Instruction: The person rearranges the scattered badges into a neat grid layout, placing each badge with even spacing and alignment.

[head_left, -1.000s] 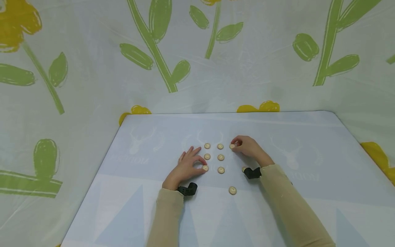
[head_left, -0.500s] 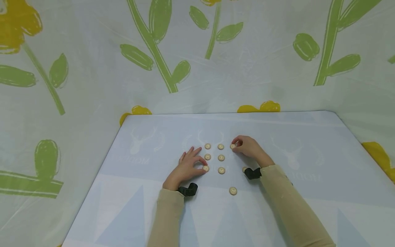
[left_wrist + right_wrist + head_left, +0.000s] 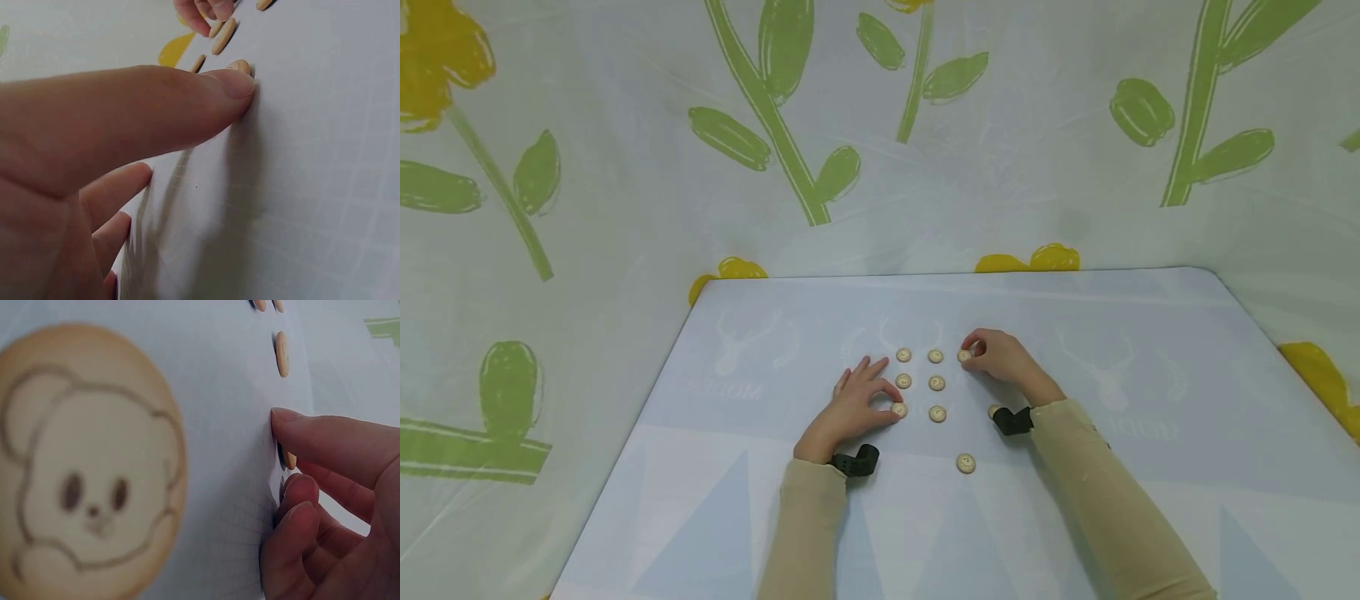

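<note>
Round, flat biscuits lie in rows on the table. With thumb and index finger, my left hand (image 3: 848, 408) pinches the near-left biscuit (image 3: 899, 409); its other fingers are spread. The left wrist view has the thumb (image 3: 219, 94) covering most of that biscuit (image 3: 240, 65). My right hand (image 3: 1006, 357) pinches the far-right biscuit (image 3: 964, 356), which the right wrist view shows partly hidden behind the thumb (image 3: 312, 431). Between the hands is the middle column, including a centre biscuit (image 3: 937, 382). A biscuit with a bear face (image 3: 94, 475) looms close in the right wrist view.
One biscuit (image 3: 966, 463) lies apart, towards the front. Another biscuit (image 3: 992, 411) is partly covered by the black wrist camera (image 3: 1013, 421) on my right arm. Behind the pale table (image 3: 820, 312) hangs a flower-patterned cloth (image 3: 1000, 192).
</note>
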### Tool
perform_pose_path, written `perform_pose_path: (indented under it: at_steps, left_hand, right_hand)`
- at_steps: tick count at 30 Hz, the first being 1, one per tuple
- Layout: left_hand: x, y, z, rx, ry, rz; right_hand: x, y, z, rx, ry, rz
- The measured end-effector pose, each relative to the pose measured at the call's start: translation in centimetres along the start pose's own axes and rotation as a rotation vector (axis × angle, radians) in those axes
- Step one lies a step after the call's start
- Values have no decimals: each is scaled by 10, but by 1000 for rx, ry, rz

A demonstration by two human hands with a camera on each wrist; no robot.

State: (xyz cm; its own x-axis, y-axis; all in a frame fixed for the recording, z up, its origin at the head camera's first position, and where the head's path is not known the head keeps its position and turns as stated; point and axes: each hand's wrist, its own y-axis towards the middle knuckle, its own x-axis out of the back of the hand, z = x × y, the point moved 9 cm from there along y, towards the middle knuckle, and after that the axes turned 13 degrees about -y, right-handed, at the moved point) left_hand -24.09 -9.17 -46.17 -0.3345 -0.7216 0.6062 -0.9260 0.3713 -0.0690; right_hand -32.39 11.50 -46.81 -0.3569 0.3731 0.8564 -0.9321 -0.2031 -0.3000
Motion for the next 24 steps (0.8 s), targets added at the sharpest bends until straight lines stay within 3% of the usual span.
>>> perform_pose_path:
  at_steps: [24]
  left_hand:
    - [0,-1,-2,-19,7,6]
  right_hand:
    - [-1,-1,0,-23,-6,-13]
